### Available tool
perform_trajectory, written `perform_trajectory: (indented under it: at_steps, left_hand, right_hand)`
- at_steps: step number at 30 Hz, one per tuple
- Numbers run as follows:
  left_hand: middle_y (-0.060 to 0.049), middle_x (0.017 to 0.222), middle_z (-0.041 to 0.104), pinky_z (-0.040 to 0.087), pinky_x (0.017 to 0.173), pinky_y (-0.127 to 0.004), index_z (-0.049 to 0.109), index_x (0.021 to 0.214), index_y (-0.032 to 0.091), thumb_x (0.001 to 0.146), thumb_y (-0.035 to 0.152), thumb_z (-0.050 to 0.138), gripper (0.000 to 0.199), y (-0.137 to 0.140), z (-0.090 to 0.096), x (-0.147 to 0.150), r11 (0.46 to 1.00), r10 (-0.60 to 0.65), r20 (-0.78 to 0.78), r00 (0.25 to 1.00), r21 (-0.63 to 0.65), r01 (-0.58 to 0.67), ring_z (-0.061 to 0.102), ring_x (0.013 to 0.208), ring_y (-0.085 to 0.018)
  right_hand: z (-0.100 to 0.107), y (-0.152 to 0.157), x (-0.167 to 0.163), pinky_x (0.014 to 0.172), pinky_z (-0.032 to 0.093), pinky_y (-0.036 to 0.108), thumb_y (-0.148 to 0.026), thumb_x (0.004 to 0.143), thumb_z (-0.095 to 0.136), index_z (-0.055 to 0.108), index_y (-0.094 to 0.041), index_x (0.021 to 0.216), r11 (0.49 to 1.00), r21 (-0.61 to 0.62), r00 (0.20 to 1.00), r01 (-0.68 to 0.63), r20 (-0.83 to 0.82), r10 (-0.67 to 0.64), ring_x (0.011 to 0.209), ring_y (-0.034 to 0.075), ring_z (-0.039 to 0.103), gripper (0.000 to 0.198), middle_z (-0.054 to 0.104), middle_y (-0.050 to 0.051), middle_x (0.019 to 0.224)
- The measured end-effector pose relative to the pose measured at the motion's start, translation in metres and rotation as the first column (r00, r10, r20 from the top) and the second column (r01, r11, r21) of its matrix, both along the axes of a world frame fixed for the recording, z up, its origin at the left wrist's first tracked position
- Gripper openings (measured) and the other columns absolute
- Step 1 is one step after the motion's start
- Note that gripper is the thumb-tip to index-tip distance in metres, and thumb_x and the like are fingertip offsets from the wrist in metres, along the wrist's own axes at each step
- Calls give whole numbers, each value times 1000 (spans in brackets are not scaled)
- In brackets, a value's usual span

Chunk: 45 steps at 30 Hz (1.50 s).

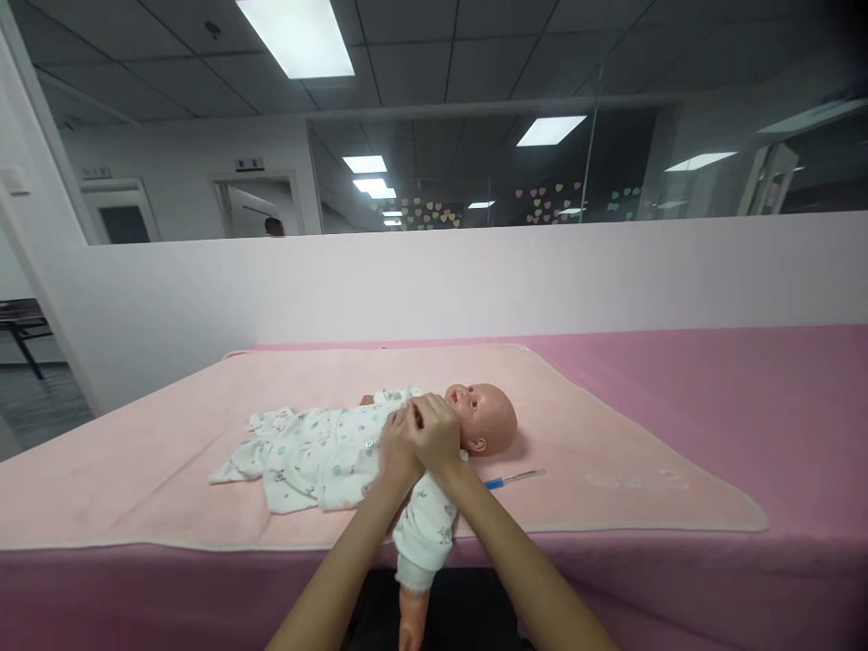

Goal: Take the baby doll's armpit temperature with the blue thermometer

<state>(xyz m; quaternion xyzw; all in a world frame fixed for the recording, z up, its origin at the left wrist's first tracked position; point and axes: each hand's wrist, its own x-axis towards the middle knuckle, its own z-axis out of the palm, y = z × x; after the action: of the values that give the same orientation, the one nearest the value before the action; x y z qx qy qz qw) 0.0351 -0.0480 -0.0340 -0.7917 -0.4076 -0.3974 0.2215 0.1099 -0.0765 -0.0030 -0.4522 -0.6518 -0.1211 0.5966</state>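
Note:
A baby doll [483, 419] lies on its back, its head to the right, dressed in a white printed baby shirt [322, 457]. My left hand [400, 449] is at the doll's upper chest with its fingers curled in on the shirt near the collar. Right beside it, touching, my right hand [435, 430] is closed just below the doll's chin, also at the shirt's neck. What lies between the fingertips is mostly hidden. One sleeved doll arm [424, 529] hangs toward me over the table edge, between my forearms.
A thin stick like a thermometer [514, 479], blue at one end, lies near the doll's head. Beneath the doll is a peach blanket [610, 479] on a pink sheet [766, 407]. A low white wall [515, 280] with glass above stands behind.

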Motion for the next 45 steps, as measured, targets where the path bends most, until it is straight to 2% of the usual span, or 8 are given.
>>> perform_trajectory:
  at_steps: [3,6,9,13,17,23,34,45]
  left_hand:
    - [-10,87,60,40,79,-38,56,92,16,81,14,43,17,-2,-5,-5,1000,3,71,997,-18,-2,52,87,-23]
    - [-9,90,60,39,81,-38,56,94,17,82,14,44,18,-7,-4,-4,1000,-7,73,997,-25,9,52,89,-22]
    - [-9,89,60,39,80,-38,56,94,16,83,14,43,17,-12,-1,-1,1000,1,77,997,-8,0,52,89,-22]
    - [-7,86,60,39,77,-35,55,91,17,83,16,43,14,-16,1,-2,1000,-15,132,991,-23,18,51,86,-21]
    - [-6,85,60,39,76,-34,56,88,18,82,18,44,13,-17,-1,-4,997,-52,168,984,-52,62,51,83,-20]
    - [-4,85,64,38,79,-34,59,89,18,84,20,43,17,-16,-2,-6,992,-111,266,958,-27,122,54,81,-18]
    - [-4,83,65,34,79,-36,60,89,21,85,26,45,17,-20,2,-4,1000,-16,284,959,-17,22,53,83,-20]
    - [-4,91,65,33,81,-36,58,98,21,83,26,47,19,-22,6,-5,997,-37,227,973,-58,51,52,88,-20]
  right_hand:
    - [-13,10,-9,69,43,32,-14,77,35,60,-18,70,998,21,995,-61,-79,63,71,19,53,27,61,7,72]
    - [-23,10,-6,77,44,33,-15,77,34,62,-18,81,990,37,976,-137,-168,141,79,19,55,29,63,8,81]
    - [-28,8,-1,78,45,33,-16,78,32,62,-17,86,987,10,963,-158,-221,156,80,19,56,31,63,9,84]
    - [-30,10,1,75,47,32,-13,74,33,62,-17,87,986,-31,949,-165,-277,150,78,19,58,33,64,8,84]
    - [-32,11,3,73,49,31,-10,66,36,63,-18,82,978,-19,935,-209,-298,193,76,19,59,32,65,7,80]
    - [-34,11,4,77,49,32,-10,67,37,63,-17,84,966,-8,906,-258,-349,239,81,19,61,31,67,7,84]
    - [-36,14,3,79,50,34,-9,70,36,65,-16,87,983,12,899,-181,-402,171,84,19,62,34,67,8,88]
    - [-35,12,4,82,48,33,-9,72,36,65,-15,86,991,31,903,-132,-408,133,87,19,61,32,67,8,90]
